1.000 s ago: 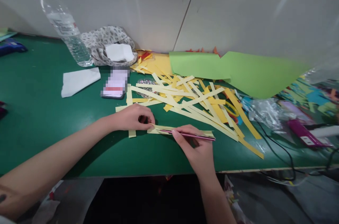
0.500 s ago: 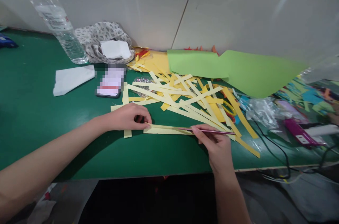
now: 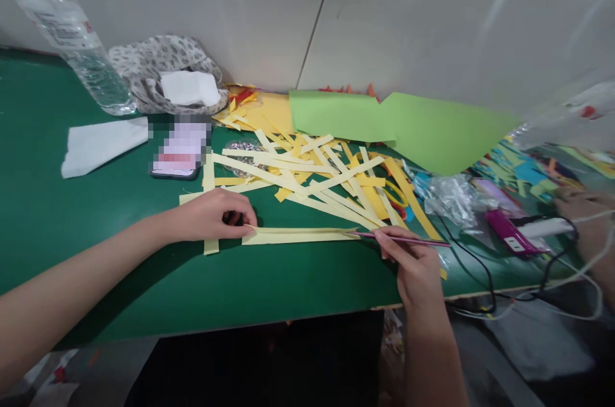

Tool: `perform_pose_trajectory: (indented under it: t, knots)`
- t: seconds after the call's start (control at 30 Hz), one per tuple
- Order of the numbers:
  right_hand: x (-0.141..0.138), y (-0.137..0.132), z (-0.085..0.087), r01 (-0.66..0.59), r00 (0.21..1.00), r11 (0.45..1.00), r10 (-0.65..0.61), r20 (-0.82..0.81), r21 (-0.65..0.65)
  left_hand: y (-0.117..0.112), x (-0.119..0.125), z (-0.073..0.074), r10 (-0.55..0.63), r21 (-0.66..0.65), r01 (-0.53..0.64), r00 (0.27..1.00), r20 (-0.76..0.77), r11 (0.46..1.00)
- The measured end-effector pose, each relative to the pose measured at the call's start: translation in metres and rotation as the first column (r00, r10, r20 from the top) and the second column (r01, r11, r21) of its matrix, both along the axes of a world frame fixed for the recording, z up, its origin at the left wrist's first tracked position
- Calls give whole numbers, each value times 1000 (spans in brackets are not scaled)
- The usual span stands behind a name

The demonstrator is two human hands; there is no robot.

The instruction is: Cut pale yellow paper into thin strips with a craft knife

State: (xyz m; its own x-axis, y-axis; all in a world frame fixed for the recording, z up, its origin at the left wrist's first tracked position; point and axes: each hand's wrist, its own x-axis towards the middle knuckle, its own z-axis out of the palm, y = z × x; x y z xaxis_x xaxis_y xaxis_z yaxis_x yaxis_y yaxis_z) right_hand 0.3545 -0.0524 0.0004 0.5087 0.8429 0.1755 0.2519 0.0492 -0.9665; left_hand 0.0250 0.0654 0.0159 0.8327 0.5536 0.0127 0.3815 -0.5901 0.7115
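Note:
My left hand (image 3: 223,215) pinches the left end of a pale yellow paper strip (image 3: 298,236) that lies lengthwise on the green table. The strip's upper edge is partly raised or folded. In my right hand (image 3: 410,259) is a thin pink pointed stick (image 3: 432,243), held like a pen, its tip at the strip's right end. Behind both hands lies a loose pile of yellow paper strips (image 3: 331,186). Two crossed pale strips (image 3: 210,176) lie by my left wrist, partly under it.
A phone (image 3: 177,150), a white tissue (image 3: 103,144), a patterned cloth bag (image 3: 163,51) and a water bottle (image 3: 79,41) stand or lie at left. Green paper (image 3: 432,128) leans along the wall. At right are clear plastic (image 3: 456,199), a purple power bank (image 3: 512,232), cables and another person's hand (image 3: 583,215).
My right hand and the stick have moved right along the strip towards its end. My left hand keeps its pinch. The view has shifted right, and another person's hand now shows at the right edge.

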Motion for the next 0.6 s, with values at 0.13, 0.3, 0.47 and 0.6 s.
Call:
perform_pose_trajectory:
  t: [0.13, 0.3, 0.47, 0.6]
  knots:
    - [19, -3, -2, 108, 994, 994, -107, -25, 9, -1, 0, 1, 7, -10, -7, 1000, -16, 1000]
    - [29, -7, -6, 149, 989, 988, -148, -18, 31, -1, 0, 0, 7, -13, -7, 1000, -17, 1000]
    - [12, -9, -1, 232, 972, 946, -232, -25, 228, 0, 0, -1, -2, -2, 2, 1000, 7, 1000]
    - [-35, -10, 13, 44, 995, 956, -69, 78, 289, 1, -1, -1, 0, -16, 0, 1000, 2, 1000]
